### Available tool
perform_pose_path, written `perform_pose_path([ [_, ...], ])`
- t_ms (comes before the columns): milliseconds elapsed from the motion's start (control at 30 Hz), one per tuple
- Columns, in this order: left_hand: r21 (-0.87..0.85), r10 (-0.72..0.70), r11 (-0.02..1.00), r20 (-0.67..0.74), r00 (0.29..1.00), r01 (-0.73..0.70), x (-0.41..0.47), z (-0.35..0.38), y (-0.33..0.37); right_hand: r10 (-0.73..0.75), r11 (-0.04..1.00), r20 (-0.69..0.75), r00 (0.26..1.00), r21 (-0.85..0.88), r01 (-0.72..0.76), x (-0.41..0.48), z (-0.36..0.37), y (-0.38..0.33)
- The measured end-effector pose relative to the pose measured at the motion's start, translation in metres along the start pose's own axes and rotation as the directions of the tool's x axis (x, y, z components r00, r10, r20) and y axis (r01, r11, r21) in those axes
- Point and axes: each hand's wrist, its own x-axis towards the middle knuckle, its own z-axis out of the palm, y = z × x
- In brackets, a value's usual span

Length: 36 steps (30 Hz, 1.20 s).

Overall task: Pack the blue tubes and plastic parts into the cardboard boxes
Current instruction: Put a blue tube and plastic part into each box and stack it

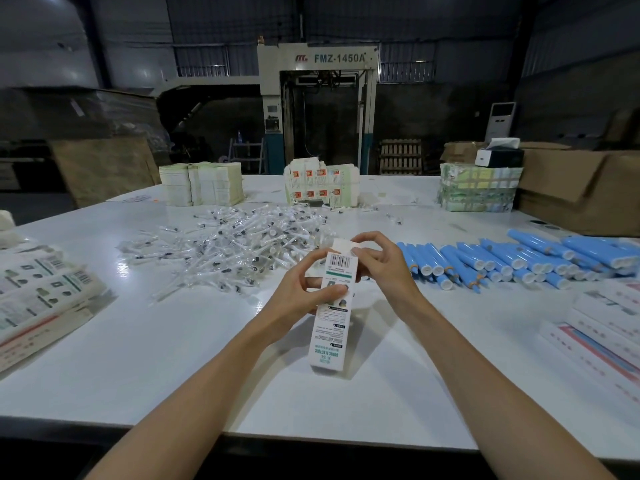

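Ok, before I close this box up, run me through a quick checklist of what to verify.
1. Left hand grip on the cardboard box: ok, fingers and thumb curl round its middle.
2. Top flap: not ok, it stands open, with the right hand pinching it.
3. Tube and plastic part inside: cannot tell, the interior is hidden.
4. Blue tubes: ok, rows lie on the table to the right.
5. Plastic parts: ok, a heap lies beyond the box.

A white printed box stands tilted, top flap open, clear plastic parts heaped left, blue tubes lying right.
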Motion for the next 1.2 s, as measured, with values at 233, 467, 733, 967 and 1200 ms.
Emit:
perform_pose_path([
  [233, -0.004, -0.011, 1.0, -0.018, 1.0, 0.011, -0.001, -0.001, -0.001, -0.097, 0.992, 0.075, 0.992, -0.078, 0.103, -0.002, 0.001, -0.004],
  [467, 0.031, 0.021, 0.999, -0.015, 1.0, -0.021, -0.002, 0.003, 0.003, 0.053, 0.995, -0.041, 0.998, 0.084, -0.049, 0.003, 0.005, -0.007],
  [733, 0.038, 0.044, 0.998, 0.005, 0.999, -0.044, -0.003, 0.006, 0.007, 0.098, 0.989, -0.04, 0.994, 0.116, -0.093, 0.004, 0.0, -0.01],
  [967, 0.061, 0.03, 0.998, 0.003, 1.0, -0.031, -0.002, 0.003, 0.007, 0.139, 0.966, 0.053, 0.989, 0.213, -0.147, 0.001, -0.004, -0.017],
  [1200, 0.098, 0.005, 0.995, -0.017, 1.0, -0.004, -0.002, 0.001, 0.006, 0.171, 0.97, 0.087, 0.982, 0.158, -0.183, 0.001, -0.002, -0.013],
])
